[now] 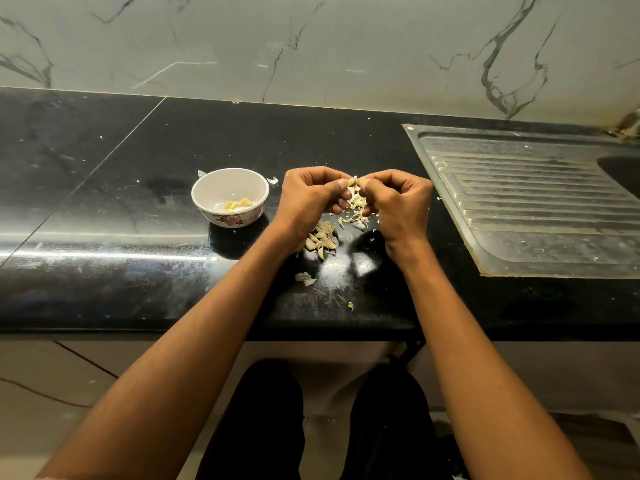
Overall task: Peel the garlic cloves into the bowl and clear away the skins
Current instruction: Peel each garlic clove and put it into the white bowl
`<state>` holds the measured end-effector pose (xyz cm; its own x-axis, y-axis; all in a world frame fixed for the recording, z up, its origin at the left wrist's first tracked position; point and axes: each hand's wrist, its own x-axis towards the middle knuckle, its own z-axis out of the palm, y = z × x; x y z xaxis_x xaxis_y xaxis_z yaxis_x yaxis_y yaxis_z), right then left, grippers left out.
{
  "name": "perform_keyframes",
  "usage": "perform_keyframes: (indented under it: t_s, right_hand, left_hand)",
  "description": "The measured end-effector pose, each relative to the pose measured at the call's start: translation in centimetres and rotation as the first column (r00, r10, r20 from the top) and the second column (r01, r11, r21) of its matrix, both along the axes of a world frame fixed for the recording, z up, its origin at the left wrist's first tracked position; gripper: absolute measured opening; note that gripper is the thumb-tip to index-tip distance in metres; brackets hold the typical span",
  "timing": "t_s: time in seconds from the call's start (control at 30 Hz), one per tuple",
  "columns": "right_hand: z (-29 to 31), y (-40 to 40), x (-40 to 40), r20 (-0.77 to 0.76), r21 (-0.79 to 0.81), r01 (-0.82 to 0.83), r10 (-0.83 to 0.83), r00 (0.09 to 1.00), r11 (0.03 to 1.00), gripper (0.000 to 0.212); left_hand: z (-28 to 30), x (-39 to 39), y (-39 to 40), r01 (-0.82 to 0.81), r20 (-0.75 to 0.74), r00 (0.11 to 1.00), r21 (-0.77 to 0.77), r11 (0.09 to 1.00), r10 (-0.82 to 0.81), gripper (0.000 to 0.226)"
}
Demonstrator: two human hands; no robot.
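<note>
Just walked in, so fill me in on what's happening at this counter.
A person is peeling garlic. The left hand and right hand pinch one pale garlic clove between them above the black stone counter. A few peeled cloves lie in the small white floral bowl. Unpeeled cloves and loose papery skins sit below the hands.

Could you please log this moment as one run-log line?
step: peeling | hands: both pinch clove | bowl: some peeled | skins: on counter
</note>
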<state>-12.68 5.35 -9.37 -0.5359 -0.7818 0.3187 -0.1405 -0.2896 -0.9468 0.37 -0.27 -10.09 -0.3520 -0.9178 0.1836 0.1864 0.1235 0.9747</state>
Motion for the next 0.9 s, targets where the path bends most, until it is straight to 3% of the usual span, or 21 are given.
perform_keyframes:
  t_s: [0.13, 0.23, 0.33, 0.43, 0.57, 0.7, 0.9]
  right_hand:
    - [-0.37, -0.27, -0.22, -0.061, 0.024, 0.057, -0.055, 0.997, 0.998, 0.028]
    - [-0.74, -0.65, -0.34, -0.227, 0.069, 0.190, -0.170, 0.959, 0.979, 0.038]
    - [-0.84, -0.59, -0.41, -0.373, 0.081, 0.281, -0.233, 0.898, 0.956, 0.029]
    - [-0.84, -0.27, -0.52, -0.453, 0.090, 0.265, -0.198, 0.869, 0.960, 0.012]
    - [-0.63, -0.30, -0.37, -0.463, 0.096, 0.227, -0.158, 0.872, 0.969, 0.004]
    - [-0.59, -0.42, -0.38, -0.433, 0.108, 0.290, -0.218, 0.875, 0.951, 0.018]
    - [-0.65, -0.17, -0.31, -0.462, 0.128, 0.241, -0.157, 0.873, 0.962, 0.007]
  left_hand:
    - [-0.04, 0.03, -0.04, -0.043, 0.018, 0.999, -0.019, 0.999, 0.044, 0.009]
    - [-0.05, 0.06, 0.02, -0.074, 0.038, 0.996, -0.053, 0.996, 0.076, 0.007]
    - [-0.04, 0.02, 0.13, -0.094, 0.049, 0.994, -0.080, 0.992, 0.098, 0.007]
    - [-0.13, 0.01, 0.17, -0.116, 0.066, 0.990, -0.098, 0.988, 0.122, 0.009]
    - [-0.20, 0.00, 0.22, -0.141, 0.084, 0.985, -0.107, 0.984, 0.150, 0.011]
    - [-0.14, -0.03, 0.23, -0.165, 0.096, 0.980, -0.104, 0.981, 0.175, 0.013]
    - [-0.11, 0.08, 0.15, -0.181, 0.138, 0.970, -0.128, 0.975, 0.199, 0.016]
